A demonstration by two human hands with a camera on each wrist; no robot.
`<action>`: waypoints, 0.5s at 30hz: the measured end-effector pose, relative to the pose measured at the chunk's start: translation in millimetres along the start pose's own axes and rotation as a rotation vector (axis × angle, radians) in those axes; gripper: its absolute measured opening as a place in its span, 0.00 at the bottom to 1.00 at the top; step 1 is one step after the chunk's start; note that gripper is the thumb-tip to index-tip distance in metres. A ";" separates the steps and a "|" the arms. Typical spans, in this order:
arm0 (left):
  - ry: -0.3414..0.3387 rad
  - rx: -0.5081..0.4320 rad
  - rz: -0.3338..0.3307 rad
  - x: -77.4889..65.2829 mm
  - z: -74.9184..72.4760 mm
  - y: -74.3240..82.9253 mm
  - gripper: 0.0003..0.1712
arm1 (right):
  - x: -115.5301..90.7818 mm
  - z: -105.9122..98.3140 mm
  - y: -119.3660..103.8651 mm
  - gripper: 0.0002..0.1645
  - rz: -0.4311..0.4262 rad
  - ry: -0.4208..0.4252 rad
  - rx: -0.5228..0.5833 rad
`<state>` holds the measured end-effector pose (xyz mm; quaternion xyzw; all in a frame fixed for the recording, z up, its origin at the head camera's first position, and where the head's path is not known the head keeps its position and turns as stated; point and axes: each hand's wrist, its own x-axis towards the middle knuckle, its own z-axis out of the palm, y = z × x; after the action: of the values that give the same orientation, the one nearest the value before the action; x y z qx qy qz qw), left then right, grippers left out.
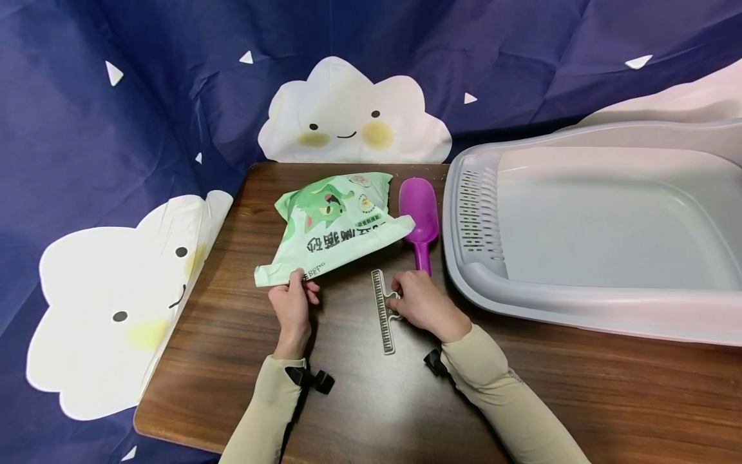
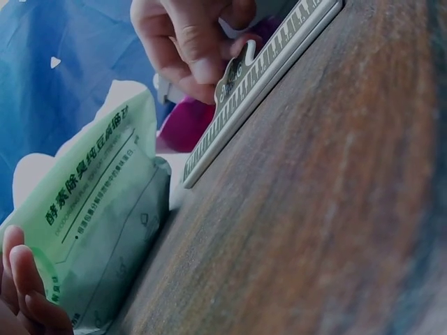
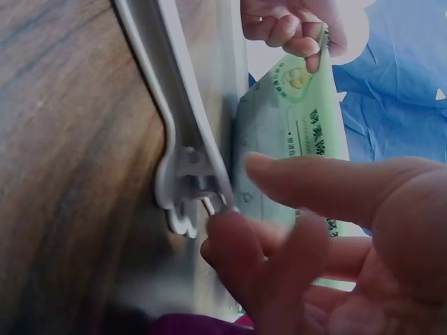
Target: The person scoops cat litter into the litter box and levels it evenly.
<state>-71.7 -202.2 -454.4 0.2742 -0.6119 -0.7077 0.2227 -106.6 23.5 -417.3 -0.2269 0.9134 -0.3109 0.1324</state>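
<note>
A green-and-white bag of cat litter point(image 1: 324, 225) with a cat drawing lies on the table, its flat top edge towards me. My left hand point(image 1: 293, 309) pinches that edge near its left corner. In the right wrist view, the left hand point(image 3: 297, 28) is seen at the bag's edge. A long flat clip point(image 1: 382, 316) with a piano-key pattern lies on the table right of the bag's edge. My right hand point(image 1: 426, 303) is at its handle. In the right wrist view, a fingertip meets the clip's handle point(image 3: 199, 185), while the thumb stands apart.
A purple scoop point(image 1: 418, 206) lies between the bag and a large grey litter box point(image 1: 464, 270), which stands on the right with a slotted panel. The wooden table point(image 1: 209, 361) ends at the left. A dark blue cloth point(image 1: 174, 38) with clouds hangs behind.
</note>
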 end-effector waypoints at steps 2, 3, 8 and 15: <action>0.002 0.000 -0.002 0.1 0.2 0.0 0.25 | -0.1 -2.2 -0.6 0.06 -0.008 0.022 0.007; 0.004 -0.001 -0.003 0.0 0.4 0.0 0.25 | -0.1 -3.4 -0.9 0.06 -0.014 0.034 0.016; 0.005 -0.003 -0.009 -0.1 1.7 0.0 0.26 | 2.3 -8.2 -0.9 0.07 -0.047 0.121 0.057; 0.003 -0.016 -0.025 -0.4 0.8 0.0 0.27 | 11.0 -9.7 -2.3 0.19 -0.085 0.231 0.113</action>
<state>-71.9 -201.4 -454.3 0.2810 -0.6027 -0.7147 0.2170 -119.0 21.4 -409.5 -0.2201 0.8932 -0.3913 0.0256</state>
